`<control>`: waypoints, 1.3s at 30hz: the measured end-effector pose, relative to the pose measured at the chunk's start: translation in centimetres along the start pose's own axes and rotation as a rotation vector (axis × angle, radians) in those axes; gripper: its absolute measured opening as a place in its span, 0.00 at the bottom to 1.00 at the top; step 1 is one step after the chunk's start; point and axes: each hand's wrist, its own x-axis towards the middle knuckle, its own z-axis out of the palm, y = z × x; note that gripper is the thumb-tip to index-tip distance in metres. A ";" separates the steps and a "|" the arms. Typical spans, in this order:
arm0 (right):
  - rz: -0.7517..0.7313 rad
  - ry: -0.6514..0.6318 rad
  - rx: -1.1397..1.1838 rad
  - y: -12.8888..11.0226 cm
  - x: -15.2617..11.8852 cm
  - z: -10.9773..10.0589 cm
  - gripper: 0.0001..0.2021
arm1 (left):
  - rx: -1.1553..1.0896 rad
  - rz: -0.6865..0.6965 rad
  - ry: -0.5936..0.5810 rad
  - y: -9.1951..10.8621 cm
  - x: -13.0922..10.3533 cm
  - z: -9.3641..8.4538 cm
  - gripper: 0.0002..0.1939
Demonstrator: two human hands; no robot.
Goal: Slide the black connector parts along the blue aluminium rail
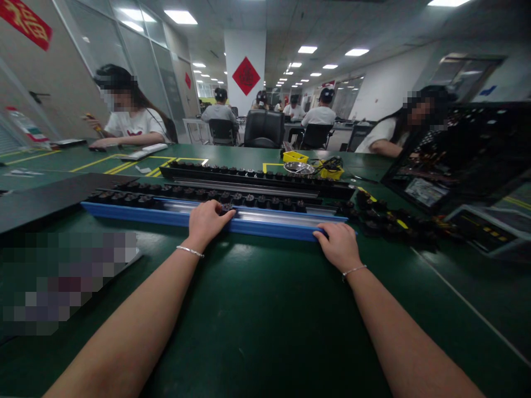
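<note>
Head view: the left hand [206,221] has thumb and fingers closed around a black part [227,208] in the blue tray [269,228], apparently to guide it along the channel. The right hand [341,243], nearly closed, grips the tray's near rim towards its right end, probably to stop it sliding.
</note>
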 end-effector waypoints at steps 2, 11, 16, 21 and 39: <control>-0.002 0.001 0.002 0.1 0.0 0.1 0.12 | 0.003 0.013 0.004 -0.1 0.0 0.1 0.24; 0.000 -0.002 -0.008 0.0 0.0 0.1 0.11 | -0.032 0.075 0.013 0.0 -0.1 -0.1 0.22; 0.002 -0.013 0.004 0.0 0.0 0.0 0.11 | -0.057 0.076 0.019 -0.1 -0.2 -0.2 0.20; -0.001 -0.005 0.004 0.0 0.0 0.0 0.11 | -0.059 0.061 0.016 -0.2 -0.2 -0.2 0.17; -0.004 0.002 -0.019 0.0 0.0 0.0 0.11 | -0.071 0.086 0.068 -0.6 -0.1 0.2 0.22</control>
